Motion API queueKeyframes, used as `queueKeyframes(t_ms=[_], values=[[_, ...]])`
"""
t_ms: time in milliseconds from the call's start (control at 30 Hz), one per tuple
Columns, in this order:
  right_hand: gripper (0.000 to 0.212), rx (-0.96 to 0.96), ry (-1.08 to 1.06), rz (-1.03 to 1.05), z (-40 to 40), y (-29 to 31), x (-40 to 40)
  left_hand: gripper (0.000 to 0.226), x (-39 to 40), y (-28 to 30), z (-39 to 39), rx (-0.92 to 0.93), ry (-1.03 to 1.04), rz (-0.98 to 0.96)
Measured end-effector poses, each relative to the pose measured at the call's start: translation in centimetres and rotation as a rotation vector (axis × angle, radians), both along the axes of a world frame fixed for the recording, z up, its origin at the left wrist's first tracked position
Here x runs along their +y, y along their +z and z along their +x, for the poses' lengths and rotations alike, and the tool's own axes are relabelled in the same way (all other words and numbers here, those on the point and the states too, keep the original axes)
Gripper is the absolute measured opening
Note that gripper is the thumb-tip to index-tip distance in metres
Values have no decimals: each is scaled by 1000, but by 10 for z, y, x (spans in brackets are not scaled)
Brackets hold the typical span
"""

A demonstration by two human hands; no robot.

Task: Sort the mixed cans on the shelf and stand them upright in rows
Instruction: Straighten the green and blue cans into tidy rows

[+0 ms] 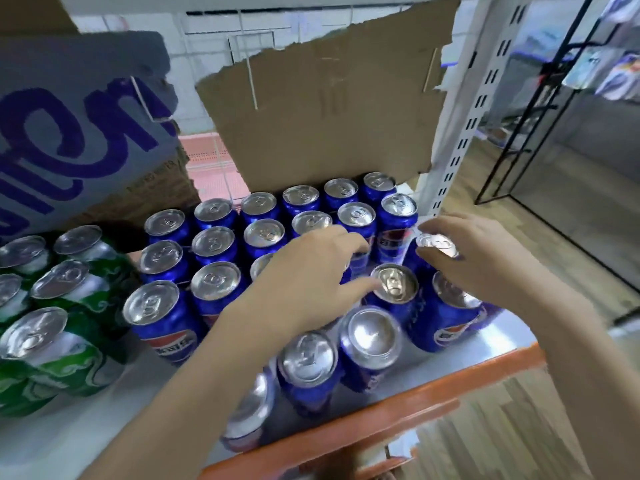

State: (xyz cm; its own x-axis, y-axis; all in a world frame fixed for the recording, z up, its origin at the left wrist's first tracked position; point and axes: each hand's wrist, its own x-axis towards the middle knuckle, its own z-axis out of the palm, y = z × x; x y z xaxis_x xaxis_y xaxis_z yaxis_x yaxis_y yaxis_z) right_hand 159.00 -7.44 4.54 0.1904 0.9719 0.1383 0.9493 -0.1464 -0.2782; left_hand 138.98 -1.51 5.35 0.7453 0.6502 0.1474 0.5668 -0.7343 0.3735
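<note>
**Two hands among blue cans at the shelf's front right**

Right hand (474, 258): fingers curled over the rim of a blue can (434, 244), gripping its top. Left hand (311, 275): fingers bent down among upright blue cans (214, 244), thumb beside a gold-tinted can top (394, 284); hold on any can not discernible. Blue cans mostly upright in rows; 1 inverted can (372, 337) near the orange shelf edge (415, 403). Green cans (59, 306) grouped at left. Torn cardboard (329, 109) behind.
</note>
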Motion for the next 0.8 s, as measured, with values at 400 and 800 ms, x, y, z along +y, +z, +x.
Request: queueKeyframes(t_ms=[400, 800], values=[[55, -13, 292, -192, 63, -9, 25, 82, -4, 0, 82, 614, 38, -171], [50, -7, 475, -113, 83, -3, 44, 58, 11, 17, 97, 560, 262, -121]])
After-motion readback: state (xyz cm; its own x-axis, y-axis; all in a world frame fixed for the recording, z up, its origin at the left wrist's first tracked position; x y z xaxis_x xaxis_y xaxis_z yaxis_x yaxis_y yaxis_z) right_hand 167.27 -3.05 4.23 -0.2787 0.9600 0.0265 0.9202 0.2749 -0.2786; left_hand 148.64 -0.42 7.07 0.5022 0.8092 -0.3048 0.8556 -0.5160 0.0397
